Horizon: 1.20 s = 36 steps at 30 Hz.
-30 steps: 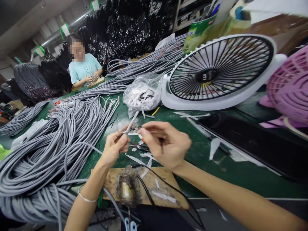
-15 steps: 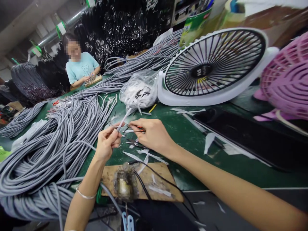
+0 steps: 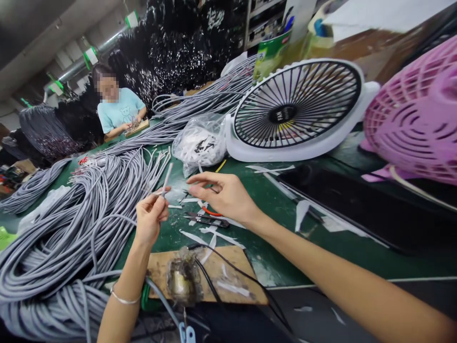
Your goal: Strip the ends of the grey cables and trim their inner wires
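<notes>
The left hand [image 3: 152, 215] pinches a grey cable [image 3: 167, 177], whose pale end points up beyond its fingertips. The right hand [image 3: 226, 196], apart from it, hovers with fingers parted near black snips [image 3: 218, 221] (an orange handle [image 3: 211, 211] shows just below it) on the worktop [image 3: 274, 259].

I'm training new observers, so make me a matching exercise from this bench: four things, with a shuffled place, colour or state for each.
1. Left hand
2. Plastic bag
3. Wooden board
4. Tabletop

A. Green
B. Crossed by black cords
C. Pinching a pale cable end
D. Beside the white-framed fan

Pairs: 1-C, 2-D, 3-B, 4-A
</notes>
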Available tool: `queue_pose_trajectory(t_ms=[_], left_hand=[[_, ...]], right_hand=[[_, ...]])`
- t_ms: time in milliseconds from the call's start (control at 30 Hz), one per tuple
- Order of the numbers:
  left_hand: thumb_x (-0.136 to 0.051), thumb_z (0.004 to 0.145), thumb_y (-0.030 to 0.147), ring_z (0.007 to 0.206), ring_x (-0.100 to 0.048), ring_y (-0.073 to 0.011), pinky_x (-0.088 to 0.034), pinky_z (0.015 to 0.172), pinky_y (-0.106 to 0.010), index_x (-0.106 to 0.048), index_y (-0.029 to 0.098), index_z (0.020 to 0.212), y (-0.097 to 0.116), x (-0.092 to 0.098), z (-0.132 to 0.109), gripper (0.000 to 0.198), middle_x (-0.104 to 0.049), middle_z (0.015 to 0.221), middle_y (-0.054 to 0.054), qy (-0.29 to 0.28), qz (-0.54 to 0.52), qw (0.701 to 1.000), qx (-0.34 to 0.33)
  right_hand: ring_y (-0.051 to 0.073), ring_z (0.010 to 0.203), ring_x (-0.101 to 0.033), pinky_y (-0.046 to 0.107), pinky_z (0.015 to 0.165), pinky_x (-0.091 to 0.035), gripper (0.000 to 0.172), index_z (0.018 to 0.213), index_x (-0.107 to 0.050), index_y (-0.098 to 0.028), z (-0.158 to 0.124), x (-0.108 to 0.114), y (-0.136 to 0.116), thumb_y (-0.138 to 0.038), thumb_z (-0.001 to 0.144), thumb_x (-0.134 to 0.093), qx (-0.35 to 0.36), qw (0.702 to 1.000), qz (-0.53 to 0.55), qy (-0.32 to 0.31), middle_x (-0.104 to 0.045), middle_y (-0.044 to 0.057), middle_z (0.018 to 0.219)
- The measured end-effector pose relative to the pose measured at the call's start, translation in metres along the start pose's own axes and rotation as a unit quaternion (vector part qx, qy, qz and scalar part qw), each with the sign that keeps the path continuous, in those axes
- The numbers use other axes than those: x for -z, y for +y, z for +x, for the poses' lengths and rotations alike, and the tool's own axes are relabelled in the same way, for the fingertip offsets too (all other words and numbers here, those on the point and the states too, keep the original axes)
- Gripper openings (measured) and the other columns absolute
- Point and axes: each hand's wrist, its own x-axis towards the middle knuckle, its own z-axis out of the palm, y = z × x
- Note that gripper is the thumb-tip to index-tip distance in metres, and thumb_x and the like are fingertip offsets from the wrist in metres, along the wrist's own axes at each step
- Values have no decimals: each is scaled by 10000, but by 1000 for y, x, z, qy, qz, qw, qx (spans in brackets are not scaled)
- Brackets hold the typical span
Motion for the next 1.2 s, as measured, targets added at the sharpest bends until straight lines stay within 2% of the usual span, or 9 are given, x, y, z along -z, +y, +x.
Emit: queue_pose_trajectory(t_ms=[233,467,533,633,700,800,900,1000,1200], left_hand=[[-763,566,397,366,-252,-8,-174,366,-158,-698,96,773,-7,-4,-3,371,-342,417,83,22,100,995,-15],[-765,573,368,356,-235,12,-157,350,-137,-683,124,738,1,1,2,306,-377,476,75,64,15,996,-56],[-759,578,365,354,-260,15,-171,346,-133,-682,129,743,4,3,4,298,-428,509,61,78,8,995,-56],[-721,621,355,367,-349,-18,-240,354,-153,-677,120,679,4,5,4,246,-491,502,33,76,89,992,-49],[-699,650,307,400,-418,-54,-316,392,-181,-671,123,621,2,6,1,189,-516,482,18,75,196,974,-89],[-675,665,199,503,-507,-95,-400,489,-212,-700,156,660,1,5,-5,50,-603,573,-11,70,350,909,-216],[-641,686,150,529,-523,-103,-413,505,-215,-715,192,710,2,4,-9,88,-625,615,-14,61,436,842,-311],[-626,705,144,527,-532,-106,-419,504,-215,-713,208,725,2,2,-11,109,-622,602,-10,48,470,809,-349],[-614,724,116,531,-540,-97,-423,507,-202,-699,191,753,1,1,-12,117,-619,609,-7,27,502,775,-383]], right_hand=[[116,556,-565,210,479,-421,146,663,-689,-169,-8,-7,-5,-186,646,-545,-16,997,-1,-71,-666,13,629],[99,477,-506,208,458,-378,148,522,-636,-177,-10,-6,-3,-118,584,-514,-1,992,-71,-104,-601,-24,491],[104,485,-513,209,464,-377,136,557,-640,-178,-10,-5,-2,-139,604,-517,10,991,-105,-82,-606,-19,507],[107,483,-524,214,477,-375,145,765,-651,-173,-11,-2,-1,-235,694,-540,43,985,-165,9,-606,-13,552],[112,476,-530,221,481,-358,230,888,-609,-171,-13,1,-3,-345,752,-544,83,966,-231,79,-593,-14,566],[118,471,-522,238,480,-318,236,871,-553,-175,-17,4,-5,-390,843,-462,166,913,-338,155,-587,-5,572],[117,480,-494,257,515,-304,221,733,-517,-193,-19,3,-8,-299,895,-410,268,850,-419,172,-571,-4,543],[128,515,-475,274,560,-303,222,683,-499,-200,-19,1,-9,-259,890,-442,350,805,-453,153,-574,-6,546],[146,558,-464,287,586,-297,184,687,-508,-187,-19,-3,-6,-231,865,-499,373,801,-453,118,-603,-2,583]])
